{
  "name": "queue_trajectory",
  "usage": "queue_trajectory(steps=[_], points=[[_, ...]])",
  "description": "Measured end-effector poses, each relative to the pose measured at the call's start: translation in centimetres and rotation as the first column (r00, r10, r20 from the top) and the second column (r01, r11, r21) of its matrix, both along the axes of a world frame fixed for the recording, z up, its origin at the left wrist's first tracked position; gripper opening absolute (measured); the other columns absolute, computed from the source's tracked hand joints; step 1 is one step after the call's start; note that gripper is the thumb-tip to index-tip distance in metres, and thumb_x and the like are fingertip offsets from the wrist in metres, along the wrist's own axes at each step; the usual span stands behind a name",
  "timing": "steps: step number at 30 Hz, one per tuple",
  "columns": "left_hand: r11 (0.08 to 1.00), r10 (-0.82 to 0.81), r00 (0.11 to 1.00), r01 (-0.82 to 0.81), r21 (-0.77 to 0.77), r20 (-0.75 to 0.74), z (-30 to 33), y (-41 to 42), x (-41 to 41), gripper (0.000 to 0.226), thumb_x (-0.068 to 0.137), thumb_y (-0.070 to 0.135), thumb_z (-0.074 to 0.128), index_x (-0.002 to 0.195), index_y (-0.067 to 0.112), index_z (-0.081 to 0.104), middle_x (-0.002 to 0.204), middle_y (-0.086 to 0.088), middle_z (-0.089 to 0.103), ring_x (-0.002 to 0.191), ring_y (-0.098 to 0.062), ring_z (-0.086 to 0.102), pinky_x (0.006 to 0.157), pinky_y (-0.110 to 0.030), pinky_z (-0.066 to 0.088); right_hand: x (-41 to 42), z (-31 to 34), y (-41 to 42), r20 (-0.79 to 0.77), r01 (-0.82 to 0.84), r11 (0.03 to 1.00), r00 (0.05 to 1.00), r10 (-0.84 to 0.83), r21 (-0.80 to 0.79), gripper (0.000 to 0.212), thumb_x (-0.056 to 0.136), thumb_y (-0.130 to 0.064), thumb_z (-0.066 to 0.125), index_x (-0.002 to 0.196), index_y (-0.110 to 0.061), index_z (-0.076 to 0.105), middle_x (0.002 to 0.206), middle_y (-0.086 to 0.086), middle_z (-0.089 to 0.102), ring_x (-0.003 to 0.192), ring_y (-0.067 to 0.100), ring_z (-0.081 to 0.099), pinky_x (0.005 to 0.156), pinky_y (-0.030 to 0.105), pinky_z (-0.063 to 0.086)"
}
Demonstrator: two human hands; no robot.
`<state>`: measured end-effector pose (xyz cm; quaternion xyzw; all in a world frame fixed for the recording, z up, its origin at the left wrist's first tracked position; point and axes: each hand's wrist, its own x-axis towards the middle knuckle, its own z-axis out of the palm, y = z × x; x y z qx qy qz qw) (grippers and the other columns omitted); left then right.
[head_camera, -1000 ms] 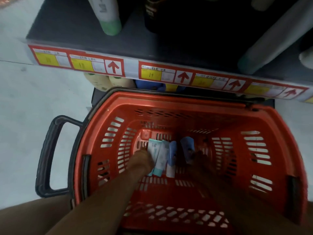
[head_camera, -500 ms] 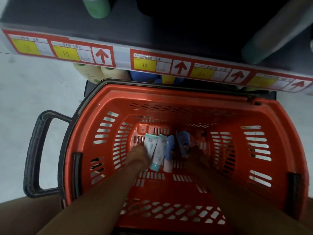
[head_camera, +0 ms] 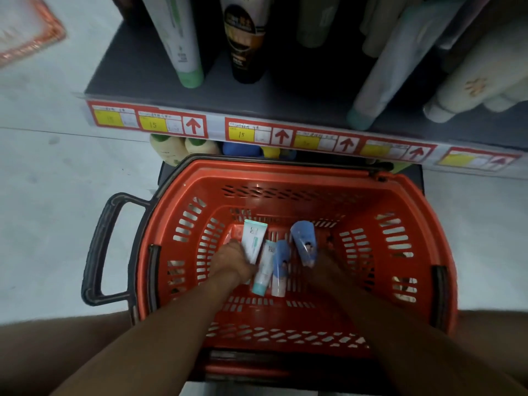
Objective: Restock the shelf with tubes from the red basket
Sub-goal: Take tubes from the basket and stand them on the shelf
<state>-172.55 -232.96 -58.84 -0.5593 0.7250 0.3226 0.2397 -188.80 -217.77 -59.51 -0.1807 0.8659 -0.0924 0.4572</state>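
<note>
Both tubes lifted: white tube (head_camera: 253, 243) and blue tube (head_camera: 305, 242) now near-upright.

The red basket (head_camera: 285, 192), slotted in rows, is showing a black handle (head_camera: 98, 250) at left. Inside are lying two white tubes with teal ends (head_camera: 253, 242) and two blue tubes (head_camera: 304, 241), the blue ones seemingly white-capped. The far shelf edge strip (head_camera: 285, 135) is carrying yellow tags with red arrows.

Both bare forearms are extended forward and downward. The left hand (head_camera: 233, 260) is curled closed with its back shown upward; the right hand (head_camera: 325, 264) is shadowed, its fingers unclear.
</note>
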Motion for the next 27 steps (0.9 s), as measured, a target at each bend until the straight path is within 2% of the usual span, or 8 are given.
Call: queue_trajectory(steps=[2, 4, 7, 12, 17, 22, 24, 27], points=[[1.0, 0.013, 1.0, -0.014, -0.027, -0.026, 1.4, 0.2, -0.1, 0.072, 0.076, 0.046, 0.084, 0.132, 0.012, 0.053, 0.129, -0.009, 0.062, 0.117, -0.027, 0.063, 0.093, -0.035, 0.055, -0.2, 1.5, 0.0, -0.011, -0.004, 0.997, 1.0, 0.003, -0.083, 0.035, 0.094, -0.033, 0.069, 0.123, -0.014, 0.064, 0.117, 0.002, 0.067, 0.11, 0.023, 0.066, 0.089, 0.029, 0.05], [0.997, 0.04, 0.997, -0.044, -0.059, -0.065, 2.8, 0.5, -0.2, 0.073, 0.077, 0.047, 0.083, 0.133, 0.01, 0.053, 0.131, -0.011, 0.061, 0.118, -0.028, 0.062, 0.093, -0.033, 0.054, -0.5, 3.1, 0.2, -0.047, -0.012, 0.993, 0.999, 0.007, -0.114, 0.04, 0.086, -0.04, 0.074, 0.111, -0.012, 0.062, 0.103, 0.001, 0.066, 0.098, 0.024, 0.068, 0.082, 0.029, 0.049], [0.994, 0.058, 0.988, -0.07, -0.082, -0.143, 5.1, 1.3, -0.2, 0.072, 0.076, 0.053, 0.081, 0.127, 0.009, 0.056, 0.129, -0.013, 0.064, 0.118, -0.029, 0.064, 0.094, -0.034, 0.054, -0.7, 5.0, 1.1, -0.206, -0.046, 0.989, 0.978, 0.017, -0.138, 0.053, 0.082, -0.052, 0.069, 0.115, -0.01, 0.062, 0.11, 0.007, 0.07, 0.102, 0.029, 0.071, 0.074, 0.029, 0.048], [0.986, 0.033, 0.962, -0.075, -0.147, -0.269, 10.0, 2.6, -0.7, 0.07, 0.068, 0.051, 0.084, 0.119, 0.013, 0.056, 0.121, -0.012, 0.068, 0.109, -0.033, 0.068, 0.086, -0.037, 0.057, -1.0, 10.5, 1.8, -0.285, -0.042, 0.972, 0.958, -0.026, -0.229, 0.052, 0.083, -0.04, 0.074, 0.121, -0.011, 0.052, 0.118, 0.01, 0.064, 0.106, 0.03, 0.066, 0.083, 0.037, 0.052], [0.97, -0.026, 0.922, -0.072, -0.234, -0.387, 15.0, 3.9, -2.1, 0.06, 0.066, 0.046, 0.084, 0.11, 0.017, 0.054, 0.111, -0.009, 0.07, 0.098, -0.032, 0.069, 0.078, -0.038, 0.059, -2.2, 15.3, 2.8, -0.403, -0.102, 0.946, 0.915, -0.033, -0.309, 0.048, 0.081, -0.037, 0.076, 0.111, -0.011, 0.049, 0.112, 0.013, 0.063, 0.1, 0.034, 0.066, 0.078, 0.04, 0.055], [0.941, -0.101, 0.861, -0.08, -0.328, -0.498, 20.0, 5.5, -3.5, 0.052, 0.07, 0.042, 0.083, 0.106, 0.018, 0.053, 0.106, -0.005, 0.07, 0.094, -0.029, 0.069, 0.066, -0.03, 0.046, -3.5, 19.9, 3.8, -0.446, -0.125, 0.897, 0.891, -0.087, -0.424, 0.042, 0.075, -0.051, 0.07, 0.101, -0.022, 0.053, 0.094, 0.002, 0.062, 0.08, 0.024, 0.065, 0.064, 0.039, 0.057], [0.93, -0.134, 0.834, -0.081, -0.358, -0.535, 21.9, 6.3, -4.1, 0.051, 0.069, 0.042, 0.082, 0.105, 0.018, 0.054, 0.104, -0.005, 0.07, 0.093, -0.028, 0.069, 0.065, -0.03, 0.049, -3.9, 21.8, 4.3, -0.462, -0.138, 0.873, 0.88, -0.108, -0.469, 0.041, 0.074, -0.052, 0.068, 0.096, -0.021, 0.053, 0.09, -0.002, 0.062, 0.076, 0.021, 0.064, 0.058, 0.035, 0.052], [0.914, -0.18, 0.792, -0.084, -0.396, -0.583, 25.0, 7.5, -5.0, 0.052, 0.069, 0.042, 0.082, 0.106, 0.02, 0.052, 0.101, -0.001, 0.068, 0.091, -0.025, 0.069, 0.065, -0.032, 0.052, -3.9, 25.6, 5.1, -0.483, -0.128, 0.836, 0.857, -0.177, -0.533, 0.034, 0.079, -0.039, 0.07, 0.098, -0.019, 0.05, 0.097, 0.003, 0.06, 0.082, 0.025, 0.062, 0.06, 0.032, 0.042]])
